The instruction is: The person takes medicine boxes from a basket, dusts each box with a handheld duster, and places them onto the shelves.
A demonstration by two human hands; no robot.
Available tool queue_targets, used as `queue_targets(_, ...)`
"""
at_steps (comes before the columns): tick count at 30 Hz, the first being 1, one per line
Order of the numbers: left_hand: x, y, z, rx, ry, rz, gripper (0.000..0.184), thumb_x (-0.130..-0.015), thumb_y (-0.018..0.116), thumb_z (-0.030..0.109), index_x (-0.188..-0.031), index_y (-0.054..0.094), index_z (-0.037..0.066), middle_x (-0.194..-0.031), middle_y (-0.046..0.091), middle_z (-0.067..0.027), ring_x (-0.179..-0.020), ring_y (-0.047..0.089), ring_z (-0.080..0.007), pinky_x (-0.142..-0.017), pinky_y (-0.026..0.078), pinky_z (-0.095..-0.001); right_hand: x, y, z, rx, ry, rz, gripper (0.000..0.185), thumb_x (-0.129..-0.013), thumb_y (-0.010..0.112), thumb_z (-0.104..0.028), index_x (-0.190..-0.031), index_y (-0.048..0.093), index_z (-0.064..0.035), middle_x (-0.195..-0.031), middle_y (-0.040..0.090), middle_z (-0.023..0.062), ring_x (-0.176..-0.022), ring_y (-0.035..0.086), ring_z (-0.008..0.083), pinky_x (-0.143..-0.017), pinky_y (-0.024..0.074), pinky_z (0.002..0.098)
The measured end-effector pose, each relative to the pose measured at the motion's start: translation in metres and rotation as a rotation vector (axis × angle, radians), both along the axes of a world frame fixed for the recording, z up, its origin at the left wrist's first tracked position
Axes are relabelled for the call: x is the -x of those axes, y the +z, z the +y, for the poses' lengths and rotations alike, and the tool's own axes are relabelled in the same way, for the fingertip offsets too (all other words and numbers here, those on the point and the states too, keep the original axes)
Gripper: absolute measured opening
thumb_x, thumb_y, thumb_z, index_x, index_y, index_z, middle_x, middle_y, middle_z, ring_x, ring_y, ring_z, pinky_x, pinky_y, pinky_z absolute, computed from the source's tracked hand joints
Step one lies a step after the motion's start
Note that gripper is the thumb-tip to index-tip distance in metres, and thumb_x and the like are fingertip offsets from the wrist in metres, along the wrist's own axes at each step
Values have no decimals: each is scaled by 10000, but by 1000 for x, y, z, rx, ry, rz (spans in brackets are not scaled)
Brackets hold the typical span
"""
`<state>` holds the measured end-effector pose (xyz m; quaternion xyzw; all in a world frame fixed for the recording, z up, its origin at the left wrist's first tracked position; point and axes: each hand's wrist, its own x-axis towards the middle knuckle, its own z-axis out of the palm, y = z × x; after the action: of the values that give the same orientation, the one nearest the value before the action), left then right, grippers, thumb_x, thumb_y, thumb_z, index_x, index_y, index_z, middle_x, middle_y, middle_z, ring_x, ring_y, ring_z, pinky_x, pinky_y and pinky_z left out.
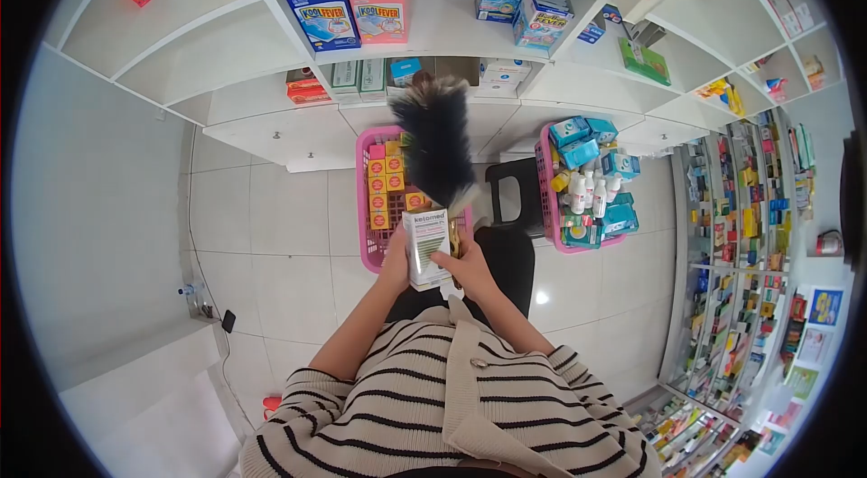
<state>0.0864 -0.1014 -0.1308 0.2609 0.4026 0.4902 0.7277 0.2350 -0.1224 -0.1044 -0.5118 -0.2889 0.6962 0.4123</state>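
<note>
Close in front of my body I hold a white "ketomed" box with a printed front. My left hand is closed along its left side. My right hand grips the right side, with the thumb lying across the front. A dark, fluffy feather duster sticks up beyond the box; its handle runs down toward my right hand and appears held there along with the box. Under the box and duster stands a pink basket with several yellow-orange boxes, partly hidden.
To the right, a second pink basket holds white bottles and blue packs. A black stool stands between the baskets. White shelving with KoolFever boxes is ahead; stocked shelves line the right. A cable runs along the left.
</note>
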Motion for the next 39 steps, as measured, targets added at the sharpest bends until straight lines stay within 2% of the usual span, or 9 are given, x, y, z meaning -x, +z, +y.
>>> queue_targets(2, -6, 7, -5, 205, -34, -133, 641, -982, 261, 549, -1340, 438, 48, -1201, 580, -141, -1086, 594, -269, -941, 489, -377, 8, -3, -5, -51, -30, 31, 588, -815, 739, -99, -1308, 441, 21, -1136, 602, 69, -999, 592, 130, -866, 479, 264)
queue_targets(8, 2, -4, 2, 249, -100, -286, 653, -957, 319, 575, -1289, 476, 36, -1153, 609, -143, -1009, 631, -281, -871, 536, -428, -17, -36, -20, -87, -150, -544, 556, -988, 399, -487, -944, 637, 14, -662, 590, 114, -652, 545, 140, -624, 455, 314)
queue_targets(13, 19, -59, 15, -164, -185, -506, 532, -976, 415, 449, -1319, 463, 45, -1236, 568, -136, -1127, 579, -245, -967, 488, -409, -91, 2, -25, -583, 66, -1183, 362, -919, 540, -334, -743, 676, -49, -654, 609, 172, -617, 599, 372, -531, 448, 410)
queue_targets(15, 15, 36, 11, 203, -64, -458, 454, -996, 400, 351, -1303, 474, 25, -1234, 574, -127, -1109, 575, -243, -992, 454, -404, -97, 16, -26, -529, 16, -1230, 379, -924, 539, -309, -690, 637, -27, -619, 579, 170, -580, 575, 365, -513, 422, 414)
queue_targets(19, 14, 49, 17, 416, -177, -588, 505, -975, 400, 468, -1245, 510, 55, -1135, 604, -125, -1010, 613, -263, -879, 511, -435, -119, 36, -23, -692, 149, -1235, 379, -887, 590, -291, -603, 613, -40, -583, 565, 130, -519, 560, 329, -477, 400, 418)
queue_targets(25, 4, 101, 21, 153, -171, -319, 562, -975, 416, 446, -1362, 424, 38, -1250, 559, -149, -1089, 586, -261, -991, 462, -398, -125, 61, 1, -890, 206, -1265, 351, -850, 629, -262, -573, 602, -49, -546, 547, 90, -490, 552, 290, -455, 394, 399)
queue_targets(26, 15, 16, 34, 304, -256, -781, 516, -998, 388, 404, -1363, 426, 41, -1266, 552, -154, -1096, 583, -263, -1010, 450, -397, -126, 64, 7, -895, 205, -1258, 351, -850, 629, -262, -573, 602, -49, -546, 547, 90, -490, 552, 290, -455, 394, 399)
queue_targets(37, 20, 64, 28, 183, -191, -433, 458, -841, 653, 295, -1211, 549, 46, -1148, 621, -83, -1041, 602, -186, -952, 457, -378, -123, 95, 37, -948, 225, -1357, 349, -837, 643, -297, -581, 613, -62, -536, 546, 80, -503, 568, 281, -462, 425, 380)
queue_targets(39, 25, 35, 28, 157, -222, -619, 425, -944, 493, 336, -1245, 519, 37, -1183, 592, -100, -1072, 581, -203, -991, 436, -398, -119, 94, 36, -931, 246, -1376, 350, -842, 639, -298, -583, 615, -63, -544, 552, 84, -510, 574, 282, -464, 427, 380)
